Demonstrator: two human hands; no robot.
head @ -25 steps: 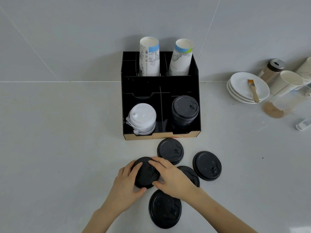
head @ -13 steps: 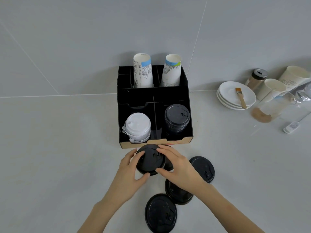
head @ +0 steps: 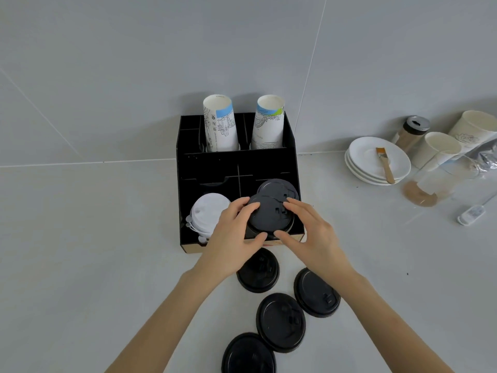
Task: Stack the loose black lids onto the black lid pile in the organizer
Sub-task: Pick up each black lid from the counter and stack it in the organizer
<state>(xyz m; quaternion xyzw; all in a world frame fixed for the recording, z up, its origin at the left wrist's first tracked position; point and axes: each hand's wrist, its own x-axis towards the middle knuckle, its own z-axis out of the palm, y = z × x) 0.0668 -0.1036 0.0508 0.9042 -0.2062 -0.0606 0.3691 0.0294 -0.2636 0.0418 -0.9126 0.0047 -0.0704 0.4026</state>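
I hold one black lid (head: 267,214) between both hands, just in front of and slightly above the black lid pile (head: 278,186) in the front right compartment of the black organizer (head: 236,162). My left hand (head: 231,235) grips the lid's left and near edge. My right hand (head: 309,232) grips its right and near edge. Several loose black lids lie on the counter in front of the organizer: one (head: 258,270) close to it, one (head: 316,293) to the right, one (head: 281,321) nearer me, and one (head: 248,355) at the bottom edge.
A white lid stack (head: 208,214) fills the front left compartment. Two paper cup stacks (head: 220,125) (head: 269,123) stand in the organizer's back. At the right are white saucers (head: 376,160) with a brush (head: 384,164), a shaker (head: 411,130), paper cups (head: 435,148) and a tipped glass (head: 430,184).
Both hands have lifted the black lid off the counter and carried it away from me, up to the organizer's front right compartment. The lids on the counter have not moved.
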